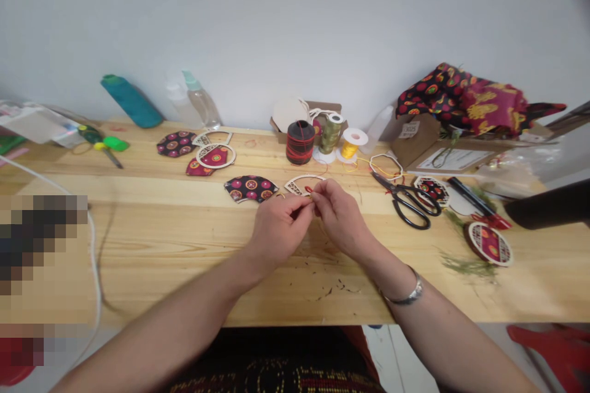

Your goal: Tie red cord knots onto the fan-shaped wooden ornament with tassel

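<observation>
In the middle of the table, my left hand (279, 227) and my right hand (343, 218) meet, both closed in a pinch at the fingertips. A small loop of red cord (308, 189) pokes up at the pinched fingers; the rest of it is hidden. Just behind them lies a fan-shaped pale wooden frame (295, 184), partly covered by my right hand. To the left of it is a fan-shaped piece of black patterned fabric (251, 188). Black-handled scissors (410, 201) rest to the right of my right hand.
Thread spools, one red and black (300, 144), one green (329, 135), one yellow (351, 146), stand at the back. A cardboard box (431, 144) holds fabric. A round decorated piece (491, 244) lies right. A screwdriver (104, 146) and teal cone (131, 101) are left.
</observation>
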The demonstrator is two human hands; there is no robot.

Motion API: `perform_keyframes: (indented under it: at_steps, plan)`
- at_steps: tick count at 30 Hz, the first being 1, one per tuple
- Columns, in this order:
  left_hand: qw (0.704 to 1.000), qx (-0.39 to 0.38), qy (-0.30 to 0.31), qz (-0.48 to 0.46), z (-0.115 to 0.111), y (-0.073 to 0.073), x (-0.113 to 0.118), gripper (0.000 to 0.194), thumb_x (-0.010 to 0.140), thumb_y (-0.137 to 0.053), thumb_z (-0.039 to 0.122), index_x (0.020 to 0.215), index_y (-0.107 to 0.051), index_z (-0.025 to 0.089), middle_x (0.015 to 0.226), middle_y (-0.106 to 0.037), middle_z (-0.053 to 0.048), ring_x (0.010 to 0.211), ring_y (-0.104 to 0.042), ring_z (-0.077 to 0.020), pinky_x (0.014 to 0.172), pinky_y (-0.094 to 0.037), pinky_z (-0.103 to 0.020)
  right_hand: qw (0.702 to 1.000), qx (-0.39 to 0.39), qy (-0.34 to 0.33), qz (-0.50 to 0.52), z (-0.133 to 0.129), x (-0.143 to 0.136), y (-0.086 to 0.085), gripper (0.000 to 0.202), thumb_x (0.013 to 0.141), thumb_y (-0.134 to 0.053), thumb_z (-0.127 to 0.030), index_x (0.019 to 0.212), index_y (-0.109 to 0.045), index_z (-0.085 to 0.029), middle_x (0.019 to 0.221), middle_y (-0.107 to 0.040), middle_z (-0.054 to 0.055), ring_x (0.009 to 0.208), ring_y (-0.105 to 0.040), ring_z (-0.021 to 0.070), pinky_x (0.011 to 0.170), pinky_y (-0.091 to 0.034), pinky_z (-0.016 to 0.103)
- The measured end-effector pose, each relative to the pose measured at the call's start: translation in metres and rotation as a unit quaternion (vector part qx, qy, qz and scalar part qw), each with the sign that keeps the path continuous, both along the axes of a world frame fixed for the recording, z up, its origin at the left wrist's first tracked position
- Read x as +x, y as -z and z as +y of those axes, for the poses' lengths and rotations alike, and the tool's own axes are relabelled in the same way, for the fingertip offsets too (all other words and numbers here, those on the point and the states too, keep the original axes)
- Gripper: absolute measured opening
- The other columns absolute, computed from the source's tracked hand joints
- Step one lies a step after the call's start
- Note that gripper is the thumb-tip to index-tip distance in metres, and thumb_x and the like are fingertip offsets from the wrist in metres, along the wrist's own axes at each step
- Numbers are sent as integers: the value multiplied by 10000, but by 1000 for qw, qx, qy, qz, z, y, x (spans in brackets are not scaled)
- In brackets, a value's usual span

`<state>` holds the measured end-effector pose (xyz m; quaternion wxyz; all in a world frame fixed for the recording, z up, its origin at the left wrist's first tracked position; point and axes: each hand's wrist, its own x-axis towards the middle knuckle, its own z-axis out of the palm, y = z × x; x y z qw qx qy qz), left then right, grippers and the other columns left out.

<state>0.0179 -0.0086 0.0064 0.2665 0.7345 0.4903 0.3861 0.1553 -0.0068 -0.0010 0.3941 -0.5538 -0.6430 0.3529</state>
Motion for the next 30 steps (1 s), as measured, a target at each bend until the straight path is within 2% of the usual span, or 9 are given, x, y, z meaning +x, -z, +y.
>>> perform_keyframes:
  at_steps: [3,10,14,16,19,22,24,26,30]
  plan:
    - [1000,-6,-5,-23,1,0,0,193,811,-549,217,767,-732,172,694,-705,-18,627,-579,-134,611,-427,-242,999,6,2,43,3,1,4,109,871,-465,-267,785,-498,-209,656,-539,-23,605,-487,125,590,-383,251]
    - [995,-88,-20,-36,8,-1,-3,196,799,-553,258,780,-724,166,643,-690,-13,582,-578,-141,574,-442,-246,984,-35,-21,173,11,5,6,111,822,-522,-290,752,-514,-204,554,-457,-62,486,-384,91,504,-337,230]
    - [993,-101,-45,-42,10,-2,-6,231,790,-546,231,927,-727,184,870,-743,-50,633,-621,-150,615,-468,-269,986,-34,-11,164,11,6,4,128,816,-533,-303,743,-535,-198,556,-481,-51,486,-396,93,491,-329,229]
    - [988,-130,-44,-67,10,-5,-6,261,777,-545,208,961,-727,175,812,-735,-49,596,-602,-140,587,-460,-264,992,-16,0,128,10,6,4,129,825,-530,-303,753,-547,-197,583,-517,-35,521,-437,103,504,-340,230]
    - [960,-243,-5,-141,10,-11,-4,307,750,-538,178,992,-726,165,561,-640,13,434,-474,-92,466,-393,-228,997,7,8,72,8,7,3,122,841,-516,-281,760,-554,-198,643,-577,-10,592,-501,121,537,-366,235]
    - [916,-317,30,-245,10,-12,-2,279,708,-584,178,942,-734,161,631,-655,12,416,-434,-51,424,-349,-195,999,20,4,43,6,5,1,115,842,-512,-246,746,-553,-200,687,-614,-1,641,-541,132,584,-398,246]
    - [901,-328,45,-280,11,-10,-1,247,685,-629,199,901,-739,157,704,-681,-11,450,-473,-52,415,-342,-184,999,24,1,41,5,4,0,111,839,-515,-234,741,-556,-203,687,-621,-3,645,-556,134,610,-417,253]
    - [905,-318,48,-280,12,-9,0,230,674,-655,217,877,-742,154,717,-693,-27,510,-538,-80,426,-369,-185,998,15,-8,57,3,3,-1,112,840,-515,-238,743,-559,-205,642,-609,-13,611,-560,131,606,-432,256]
    - [932,-285,35,-221,12,-10,0,139,702,-639,229,767,-740,158,670,-700,-33,615,-614,-130,514,-459,-216,994,-15,-18,111,2,1,-1,95,827,-533,-242,746,-556,-199,622,-613,-19,572,-576,123,564,-445,245]
